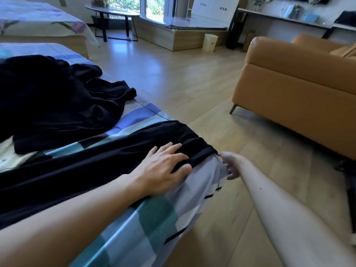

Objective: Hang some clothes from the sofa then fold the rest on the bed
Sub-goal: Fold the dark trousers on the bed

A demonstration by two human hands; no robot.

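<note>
Left hand (163, 166) lies flat with fingers spread, pressing on a black garment (86, 166) stretched along the near edge of the bed (154, 218). Right hand (229, 164) is just beside it, at the bed's corner where the garment's end drapes over. Its fingers curl toward the cloth, but I cannot tell whether they pinch it. The two hands are close together, not touching. Further up the bed a crumpled black heap (57, 105) lies on the checked sheet, with a strip of sheet showing between it and the garment. An orange sofa (298, 93) stands across the wooden floor (183, 83). A second bed (38, 22) is beyond.
</note>
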